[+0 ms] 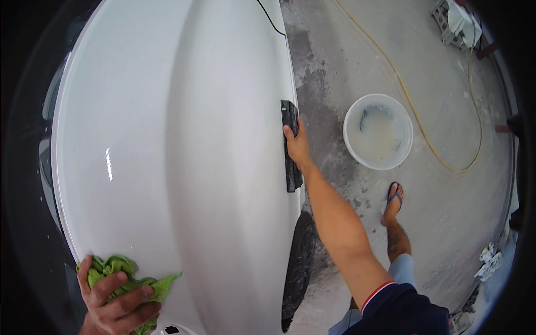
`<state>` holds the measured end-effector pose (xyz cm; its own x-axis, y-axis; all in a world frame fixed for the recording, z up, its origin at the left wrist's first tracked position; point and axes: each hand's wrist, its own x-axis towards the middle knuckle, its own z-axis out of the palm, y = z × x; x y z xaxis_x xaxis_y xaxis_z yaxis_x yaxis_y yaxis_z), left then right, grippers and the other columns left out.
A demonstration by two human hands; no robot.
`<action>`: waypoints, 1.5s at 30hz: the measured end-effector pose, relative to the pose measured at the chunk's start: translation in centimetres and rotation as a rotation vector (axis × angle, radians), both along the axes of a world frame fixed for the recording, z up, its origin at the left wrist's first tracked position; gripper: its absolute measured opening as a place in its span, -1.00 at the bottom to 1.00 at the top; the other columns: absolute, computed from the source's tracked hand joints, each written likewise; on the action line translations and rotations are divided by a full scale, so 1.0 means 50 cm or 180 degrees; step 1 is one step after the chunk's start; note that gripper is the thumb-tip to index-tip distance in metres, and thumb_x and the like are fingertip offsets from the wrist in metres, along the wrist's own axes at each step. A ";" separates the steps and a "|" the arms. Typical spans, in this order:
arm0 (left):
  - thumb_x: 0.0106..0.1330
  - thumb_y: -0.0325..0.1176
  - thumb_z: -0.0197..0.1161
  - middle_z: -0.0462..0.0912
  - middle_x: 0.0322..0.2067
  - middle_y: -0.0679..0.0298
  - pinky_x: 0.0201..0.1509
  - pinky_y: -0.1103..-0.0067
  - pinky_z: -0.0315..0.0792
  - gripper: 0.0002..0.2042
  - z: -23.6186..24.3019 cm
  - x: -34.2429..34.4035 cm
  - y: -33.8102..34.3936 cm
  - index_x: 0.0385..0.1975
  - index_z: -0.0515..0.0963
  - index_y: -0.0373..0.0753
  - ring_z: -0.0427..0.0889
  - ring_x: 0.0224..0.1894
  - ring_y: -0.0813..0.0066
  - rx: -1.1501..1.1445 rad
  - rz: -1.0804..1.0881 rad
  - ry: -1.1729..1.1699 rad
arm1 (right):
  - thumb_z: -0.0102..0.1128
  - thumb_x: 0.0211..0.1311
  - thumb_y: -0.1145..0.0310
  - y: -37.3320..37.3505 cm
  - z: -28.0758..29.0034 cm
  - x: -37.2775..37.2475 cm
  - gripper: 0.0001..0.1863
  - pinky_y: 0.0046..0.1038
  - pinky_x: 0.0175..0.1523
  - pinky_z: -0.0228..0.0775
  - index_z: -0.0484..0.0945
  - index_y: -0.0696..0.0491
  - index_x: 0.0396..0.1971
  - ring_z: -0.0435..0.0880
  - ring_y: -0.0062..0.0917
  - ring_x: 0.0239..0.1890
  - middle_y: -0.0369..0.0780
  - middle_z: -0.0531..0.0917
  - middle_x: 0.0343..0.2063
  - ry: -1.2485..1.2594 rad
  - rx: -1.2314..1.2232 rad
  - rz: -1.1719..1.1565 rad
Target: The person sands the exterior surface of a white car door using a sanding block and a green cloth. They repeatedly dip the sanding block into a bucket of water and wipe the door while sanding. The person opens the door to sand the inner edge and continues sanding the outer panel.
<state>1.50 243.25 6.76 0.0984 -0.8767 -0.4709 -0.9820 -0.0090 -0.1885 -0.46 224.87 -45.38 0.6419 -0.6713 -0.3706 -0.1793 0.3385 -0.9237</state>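
My left hand point(114, 301) is bunched around a crumpled green cloth point(125, 273), pressed to the glossy white car body point(223, 139) near its lower left edge. On the right border of that body, my right hand point(297, 144) grips a long black block point(290, 162). The thumb lies across the block's face while the fingers wrap its outer side. The block runs lengthwise along the panel edge and looks to be touching it. Below the block, a black tyre point(298, 273) shows under the bodywork.
A white bucket point(347, 139) of cloudy liquid stands on the stained concrete floor point(357, 44), right of the car. A yellow hose or cable point(410, 100) loops behind it. My sandalled foot point(394, 198) is near the bucket. Concrete blocks point(445, 25) sit at the far right.
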 end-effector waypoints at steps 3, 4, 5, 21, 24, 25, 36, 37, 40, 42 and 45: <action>-0.20 -0.03 0.37 0.64 -0.13 0.58 0.40 -0.33 0.11 -0.77 0.006 0.011 0.000 -0.46 0.69 0.24 0.49 0.21 0.21 0.0082 -0.0151 -0.0003 | 0.15 0.46 0.01 0.040 0.072 -0.078 -0.20 -0.16 0.42 0.20 0.14 0.14 0.50 0.41 0.02 0.29 0.17 0.45 0.23 0.0172 -0.0273 0.0148; -0.19 -0.02 0.37 0.64 -0.13 0.58 0.40 -0.32 0.11 -0.78 0.008 0.008 -0.001 -0.46 0.69 0.25 0.49 0.20 0.21 0.0124 -0.0185 0.0006 | 0.21 0.43 0.03 0.103 0.153 -0.166 -0.17 -0.17 0.35 0.25 0.11 0.12 0.52 0.45 -0.02 0.18 0.15 0.47 0.14 0.0337 -0.0211 0.0440; -0.18 -0.02 0.37 0.64 -0.14 0.59 0.40 -0.32 0.11 -0.79 0.013 0.008 -0.006 -0.46 0.69 0.25 0.49 0.20 0.21 0.0194 -0.0225 0.0000 | 0.27 0.38 0.04 0.174 0.218 -0.256 -0.13 -0.12 0.31 0.24 0.10 0.14 0.52 0.45 -0.03 0.10 0.14 0.48 0.08 0.0286 -0.0416 0.0683; 0.31 -0.07 0.32 0.73 -0.04 0.50 0.31 -0.16 0.23 -0.88 0.014 0.012 -0.056 -0.32 0.75 0.16 0.53 0.23 0.24 0.0385 -0.0181 0.0479 | 0.37 0.31 0.05 0.209 0.228 -0.337 -0.13 0.03 0.29 0.28 0.19 0.12 0.47 0.44 0.06 0.16 0.15 0.46 0.07 0.0002 -0.0347 0.0739; 0.30 -0.05 0.35 0.73 -0.05 0.52 0.30 -0.16 0.24 -0.90 0.024 0.017 -0.057 -0.33 0.73 0.18 0.52 0.22 0.25 0.0571 -0.0211 0.0535 | 0.38 0.29 0.03 0.240 0.265 -0.371 -0.12 0.06 0.32 0.25 0.19 0.12 0.47 0.43 0.09 0.18 0.16 0.45 0.09 -0.0028 -0.0254 0.0617; 0.29 -0.05 0.36 0.73 -0.05 0.52 0.30 -0.17 0.24 -0.90 0.024 0.021 -0.055 -0.34 0.73 0.19 0.52 0.22 0.26 0.0560 -0.0207 0.0577 | 0.38 0.30 0.04 0.214 0.239 -0.345 -0.13 0.04 0.32 0.26 0.19 0.12 0.47 0.43 0.08 0.18 0.15 0.45 0.10 0.0002 -0.0189 0.0696; 0.31 -0.03 0.34 0.72 0.00 0.50 0.32 -0.19 0.23 -0.87 0.019 0.018 -0.041 -0.31 0.74 0.17 0.51 0.24 0.27 0.0488 -0.0124 0.0529 | 0.43 0.24 0.05 0.209 0.208 -0.331 -0.13 -0.08 0.25 0.33 0.25 0.05 0.46 0.47 -0.01 0.14 0.09 0.45 0.07 -0.0005 -0.0398 0.0728; 0.31 -0.02 0.33 0.73 -0.01 0.50 0.31 -0.19 0.23 -0.87 0.022 0.012 -0.037 -0.31 0.74 0.18 0.51 0.24 0.27 0.0502 -0.0139 0.0527 | 0.52 0.13 0.16 0.277 0.287 -0.405 -0.10 0.06 0.29 0.27 0.25 0.04 0.44 0.46 0.09 0.14 0.13 0.46 0.13 0.0021 -0.0219 0.0753; 0.32 -0.02 0.32 0.74 -0.05 0.51 0.30 -0.19 0.23 -0.87 0.030 0.006 -0.021 -0.30 0.74 0.20 0.51 0.24 0.29 0.0495 -0.0149 0.0549 | 0.51 0.14 0.17 0.247 0.281 -0.364 -0.08 0.01 0.30 0.28 0.23 0.04 0.45 0.47 0.07 0.16 0.12 0.45 0.16 -0.0138 -0.0419 0.0603; 0.33 -0.04 0.32 0.75 -0.07 0.54 0.30 -0.19 0.23 -0.89 0.031 0.005 -0.011 -0.30 0.74 0.22 0.52 0.23 0.32 0.0417 -0.0119 0.0595 | 0.37 0.32 0.12 0.095 0.164 -0.168 -0.18 -0.09 0.22 0.36 0.19 -0.01 0.49 0.50 0.00 0.12 0.07 0.49 0.06 0.0259 -0.0092 0.0547; 0.31 -0.02 0.34 0.75 -0.06 0.55 0.31 -0.19 0.23 -0.88 0.029 0.008 -0.008 -0.30 0.74 0.21 0.52 0.23 0.32 0.0540 -0.0032 0.0516 | 0.17 0.42 -0.06 -0.098 -0.038 0.070 -0.19 -0.16 0.29 0.35 0.13 0.00 0.51 0.48 -0.03 0.20 0.11 0.48 0.09 0.0340 0.0136 0.0120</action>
<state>1.91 242.84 8.21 0.0013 -0.7842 -0.6206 -0.9995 0.0191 -0.0263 3.05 219.95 -47.29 0.6216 -0.6295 -0.4661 -0.2894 0.3684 -0.8835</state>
